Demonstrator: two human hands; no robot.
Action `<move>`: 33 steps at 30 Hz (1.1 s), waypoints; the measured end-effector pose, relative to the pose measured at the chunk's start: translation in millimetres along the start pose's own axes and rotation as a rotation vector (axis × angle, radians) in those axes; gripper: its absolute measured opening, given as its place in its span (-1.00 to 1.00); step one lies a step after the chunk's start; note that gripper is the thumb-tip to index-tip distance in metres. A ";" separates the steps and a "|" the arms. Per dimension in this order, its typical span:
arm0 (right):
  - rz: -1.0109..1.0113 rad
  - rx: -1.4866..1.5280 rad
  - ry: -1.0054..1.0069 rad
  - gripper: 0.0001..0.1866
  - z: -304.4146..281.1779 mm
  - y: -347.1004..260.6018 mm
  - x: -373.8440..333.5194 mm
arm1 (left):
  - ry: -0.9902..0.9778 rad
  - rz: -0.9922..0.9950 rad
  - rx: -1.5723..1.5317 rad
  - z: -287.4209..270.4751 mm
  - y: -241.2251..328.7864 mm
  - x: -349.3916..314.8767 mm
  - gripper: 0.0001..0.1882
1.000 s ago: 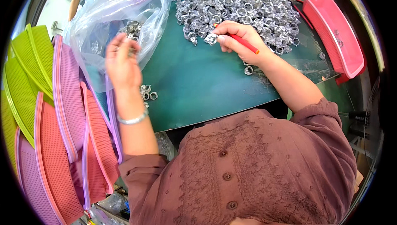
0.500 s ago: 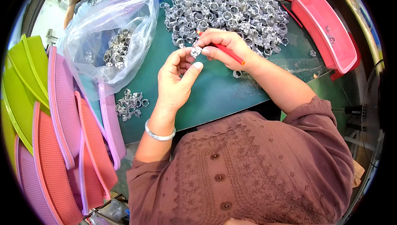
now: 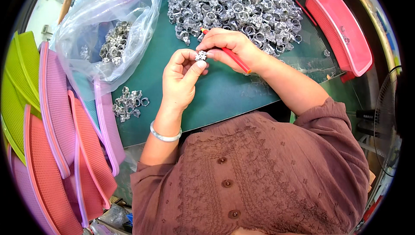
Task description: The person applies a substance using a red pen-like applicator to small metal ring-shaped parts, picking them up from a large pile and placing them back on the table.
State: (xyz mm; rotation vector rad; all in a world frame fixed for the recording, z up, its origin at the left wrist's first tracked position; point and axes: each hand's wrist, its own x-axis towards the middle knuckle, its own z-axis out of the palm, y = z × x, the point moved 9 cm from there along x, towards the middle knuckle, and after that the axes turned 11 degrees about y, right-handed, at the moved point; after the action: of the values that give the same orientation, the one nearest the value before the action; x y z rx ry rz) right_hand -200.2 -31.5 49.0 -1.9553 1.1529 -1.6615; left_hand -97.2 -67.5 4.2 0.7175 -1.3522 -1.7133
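Hands meet over the green mat [image 3: 233,96]: I see left hand [image 3: 181,79] pinching a silver ring [image 3: 201,55], right hand [image 3: 231,47] gripping a red pencil [image 3: 235,60]; big ring heap [image 3: 233,6] remains, few sit in the bag [image 3: 103,36]

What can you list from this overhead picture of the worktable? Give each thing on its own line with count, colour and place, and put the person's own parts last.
Green mat: one, dark green, centre.
Ring pile: one heap, too many to count, silver, top centre.
Plastic bag: one, clear, silver rings inside, upper left.
Small ring cluster: one, silver, on the mat's left edge.
Mesh trays: several stacked, green, pink, orange, left side.
Pink basket: one, upper right.
Fan: one, dark, right edge.
Held ring: one, silver, between both hands.
Red pencil: one, in right hand.
Bangle: one, silver, left wrist.
Left hand: centre.
Right hand: centre.
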 end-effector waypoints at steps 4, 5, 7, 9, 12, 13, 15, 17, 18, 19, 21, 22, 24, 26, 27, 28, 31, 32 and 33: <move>-0.044 0.001 0.033 -0.83 0.4 -1.6 0.0 | -0.020 -0.039 -0.062 0.8 -4.6 0.1 -0.87; -0.048 -0.008 0.031 -0.83 0.7 -1.4 0.0 | -0.017 -0.039 -0.066 0.2 -5.4 0.3 -0.87; -0.058 -0.029 0.030 -0.83 0.7 -1.4 0.1 | -0.014 -0.037 -0.073 -0.7 -7.1 0.6 -0.87; -0.061 -0.033 0.026 -0.82 1.1 -1.8 -0.1 | -0.013 -0.038 -0.078 -1.0 -7.8 0.2 -0.86; -0.018 -0.041 -0.013 -0.78 2.7 0.0 -0.4 | -0.012 -0.018 -0.060 -2.2 -8.4 -0.6 -0.86; 0.006 -0.044 -0.031 -0.76 3.7 1.9 -1.1 | -0.013 -0.010 -0.050 -2.6 -8.9 -0.6 -0.86; -0.003 -0.035 -0.026 -0.76 3.9 2.3 -1.3 | -0.020 -0.005 -0.042 -3.4 -10.0 -0.4 -0.86; -0.005 -0.038 -0.027 -0.76 4.3 2.8 -1.9 | -0.025 -0.002 -0.038 -4.2 -11.6 -0.3 -0.85; -0.004 -0.046 -0.029 -0.76 4.5 3.0 -1.9 | -0.026 -0.003 -0.038 -4.6 -12.4 -0.1 -0.85; -0.002 -0.054 -0.031 -0.76 4.6 3.1 -2.0 | -0.028 -0.003 -0.038 -5.0 -13.2 -0.1 -0.85; 0.009 -0.053 -0.035 -0.76 5.2 4.0 -2.5 | -0.035 0.000 -0.044 -5.3 -13.8 -0.5 -0.85; 0.014 -0.052 -0.038 -0.77 5.6 4.3 -2.6 | -0.038 0.003 -0.046 -5.4 -14.0 -0.7 -0.85; 0.009 -0.052 -0.040 -0.77 5.7 3.3 -2.5 | -0.039 0.002 -0.051 -5.8 -14.7 -0.8 -0.85; 0.008 -0.053 -0.040 -0.77 5.7 2.9 -2.5 | -0.039 -0.013 -0.057 -6.3 -15.9 -1.0 -0.85; 0.010 -0.054 -0.038 -0.77 5.7 3.1 -2.4 | -0.040 -0.027 -0.061 -6.7 -16.8 -1.1 -0.85; 0.011 -0.055 -0.037 -0.77 5.6 3.2 -2.4 | -0.040 -0.042 -0.064 -7.1 -17.7 -1.2 -0.85; 0.026 -0.067 -0.047 -0.78 5.4 4.6 -3.3 | -0.048 -0.074 -0.154 -7.3 -18.9 -1.6 -0.87; 0.092 -0.043 -0.030 -0.78 2.8 7.8 -2.9 | -0.053 -0.108 -0.188 -7.3 -20.3 -1.6 -0.88; 0.159 -0.018 -0.013 -0.78 -0.2 9.6 -2.5 | -0.058 -0.144 -0.222 -7.8 -21.7 -1.3 -0.89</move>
State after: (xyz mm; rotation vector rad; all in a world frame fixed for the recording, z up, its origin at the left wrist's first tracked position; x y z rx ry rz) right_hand -203.8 -35.5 40.7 -1.8299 1.2864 -1.5605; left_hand -95.6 -68.4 -18.8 0.6551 -1.1487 -1.9753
